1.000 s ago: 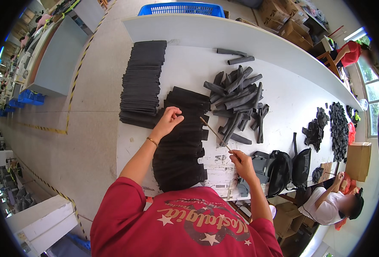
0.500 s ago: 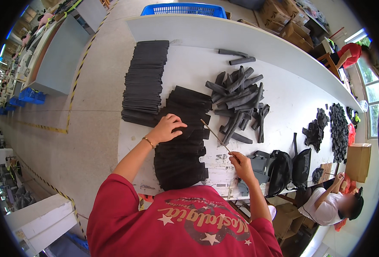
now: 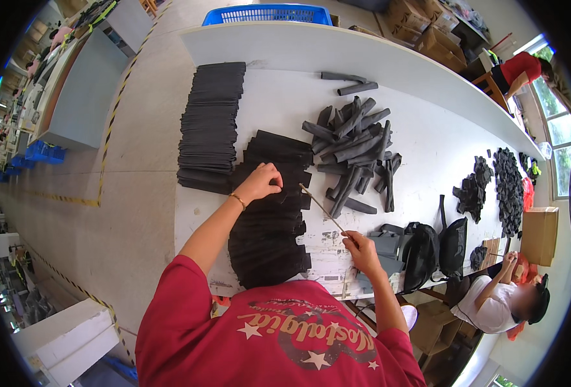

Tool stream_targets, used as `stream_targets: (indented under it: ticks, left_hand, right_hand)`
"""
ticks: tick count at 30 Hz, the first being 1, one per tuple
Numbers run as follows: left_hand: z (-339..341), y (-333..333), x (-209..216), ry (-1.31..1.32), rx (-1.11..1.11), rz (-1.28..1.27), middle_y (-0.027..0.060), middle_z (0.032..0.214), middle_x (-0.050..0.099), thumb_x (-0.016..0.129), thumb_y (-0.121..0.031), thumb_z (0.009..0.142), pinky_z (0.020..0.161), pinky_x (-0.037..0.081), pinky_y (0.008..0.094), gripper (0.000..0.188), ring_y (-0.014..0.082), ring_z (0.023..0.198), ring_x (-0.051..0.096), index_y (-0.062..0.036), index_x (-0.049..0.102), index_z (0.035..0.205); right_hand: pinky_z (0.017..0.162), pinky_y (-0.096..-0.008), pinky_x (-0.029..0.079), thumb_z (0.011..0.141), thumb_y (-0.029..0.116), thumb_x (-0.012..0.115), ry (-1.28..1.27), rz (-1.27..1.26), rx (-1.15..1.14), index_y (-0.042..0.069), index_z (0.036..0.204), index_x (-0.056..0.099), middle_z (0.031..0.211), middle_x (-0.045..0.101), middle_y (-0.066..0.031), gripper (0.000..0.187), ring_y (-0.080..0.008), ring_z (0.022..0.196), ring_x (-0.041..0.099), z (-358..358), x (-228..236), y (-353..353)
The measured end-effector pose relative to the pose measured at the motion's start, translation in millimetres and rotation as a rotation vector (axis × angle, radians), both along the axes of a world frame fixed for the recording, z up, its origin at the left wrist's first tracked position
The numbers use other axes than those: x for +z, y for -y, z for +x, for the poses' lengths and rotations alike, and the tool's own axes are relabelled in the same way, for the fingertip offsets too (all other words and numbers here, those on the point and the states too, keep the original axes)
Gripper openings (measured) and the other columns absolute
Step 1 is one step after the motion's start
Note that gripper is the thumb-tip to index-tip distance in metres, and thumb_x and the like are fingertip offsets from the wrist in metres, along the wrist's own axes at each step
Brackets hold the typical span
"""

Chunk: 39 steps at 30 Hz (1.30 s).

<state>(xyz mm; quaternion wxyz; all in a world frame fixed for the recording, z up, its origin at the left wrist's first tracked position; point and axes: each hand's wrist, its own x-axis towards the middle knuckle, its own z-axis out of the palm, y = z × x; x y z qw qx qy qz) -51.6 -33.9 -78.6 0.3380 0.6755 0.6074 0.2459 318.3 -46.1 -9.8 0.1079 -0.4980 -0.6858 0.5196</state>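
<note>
My left hand (image 3: 261,183) is over the upper part of a thick row of overlapping black fabric strips (image 3: 269,238), its fingers curled toward the thumb. Whether it pinches a strip, I cannot make out against the dark cloth. My right hand (image 3: 361,251) is closed around the near end of a thin metal rod (image 3: 323,209). The rod slants up and to the left, its far tip beside the right edge of the black strips. Beyond that tip lies a loose heap of dark grey fabric tubes (image 3: 353,145).
A neat row of flat grey strips (image 3: 209,122) lies at the table's far left. Black bags (image 3: 421,257) and piles of small dark pieces (image 3: 509,190) are to the right. A raised board (image 3: 363,58) borders the table's back. A co-worker in white (image 3: 492,300) sits at right.
My left hand has moved slightly up over the black strips, and its fingers, spread before, are now curled in. The right hand still holds the rod in nearly the same place.
</note>
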Motion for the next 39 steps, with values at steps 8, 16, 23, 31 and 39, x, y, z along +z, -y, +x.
stream_targets:
  ticks: [8, 16, 23, 31, 39]
  left_hand:
    - [-11.1, -0.9, 26.3, 0.111, 0.066, -0.009, 0.0035, 0.089, 0.054, 0.072, -0.015, 0.072, 0.088, 0.041, 0.0328, 0.011, 0.0237, 0.095, 0.047, -0.0106, 0.070, 0.082]
    - [-10.7, 0.9, 33.4, 0.122, 0.048, 0.028, 0.0030, 0.090, 0.054, 0.070, -0.014, 0.075, 0.088, 0.041, 0.0322, 0.010, 0.0229, 0.095, 0.047, -0.0110, 0.071, 0.085]
    - [9.8, 1.7, 42.6, 0.054, 0.024, 0.202, 0.0016, 0.089, 0.055, 0.071, -0.015, 0.073, 0.085, 0.041, 0.0335, 0.009, 0.0227, 0.095, 0.048, -0.0129, 0.072, 0.081]
    - [81.8, 33.7, 91.7, -0.034, 0.383, 0.593, 0.0027, 0.100, 0.057, 0.075, -0.014, 0.066, 0.094, 0.038, 0.0404, 0.026, 0.0243, 0.119, 0.041, -0.0131, 0.066, 0.091]
    - [120.3, 56.6, 13.7, 1.954, 0.833, -0.161, 0.0064, 0.075, 0.064, 0.067, -0.022, 0.087, 0.087, 0.051, 0.0408, 0.020, 0.0246, 0.080, 0.065, -0.0035, 0.063, 0.094]
  right_hand:
    - [0.063, -0.0303, 0.046, 0.088, 0.014, 0.060, 0.022, 0.051, 0.090, -0.001, 0.104, 0.064, 0.079, 0.063, -0.0159, 0.022, -0.0179, 0.065, 0.057, -4.1, 4.0, -5.2]
    - [0.063, -0.0269, 0.044, 0.090, 0.014, 0.059, 0.011, -0.037, 0.132, -0.002, 0.107, 0.064, 0.079, 0.063, -0.0098, 0.023, -0.0116, 0.068, 0.054, -16.4, 9.7, -8.3]
    - [0.061, -0.0298, 0.046, 0.089, 0.014, 0.058, 0.009, -0.015, 0.147, 0.000, 0.108, 0.063, 0.074, 0.063, -0.0131, 0.024, -0.0179, 0.063, 0.057, -20.9, -6.7, -5.6]
    - [0.060, -0.0264, 0.046, 0.091, 0.010, 0.055, -0.194, -0.117, -0.076, -0.003, 0.111, 0.058, 0.070, 0.059, -0.0068, 0.024, -0.0104, 0.065, 0.056, -72.1, -20.3, 0.0]
    - [0.055, -0.0318, 0.044, 0.089, 0.009, 0.057, -0.155, 0.228, -0.036, -0.001, 0.103, 0.058, 0.070, 0.060, -0.0138, 0.017, -0.0189, 0.057, 0.055, -119.2, -29.6, 39.2]
